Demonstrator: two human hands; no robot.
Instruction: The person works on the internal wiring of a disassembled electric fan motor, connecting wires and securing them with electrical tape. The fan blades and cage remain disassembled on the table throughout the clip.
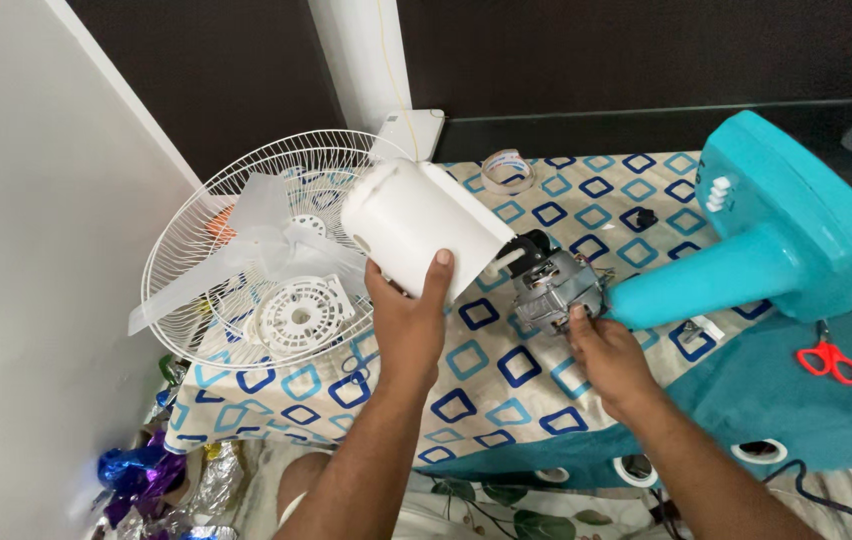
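Note:
My left hand point(408, 320) grips a white cylindrical plastic motor cover point(421, 232), lifted and tilted above the table. Just right of it lies the bare metal fan motor point(554, 288) with a black knob, joined to the neck of a turquoise fan stand point(781, 235) lying on its side. My right hand point(608, 357) rests its fingers against the lower front of the motor. The cover's open end faces the motor, close to it but apart.
A white wire fan grille point(246, 200) with translucent blades point(246, 250) and a round white plate point(298, 315) lies at the left. A tape roll point(507, 170) sits at the back, red-handled scissors point(830, 360) at the right. The cloth point(506, 370) is patterned with blue squares.

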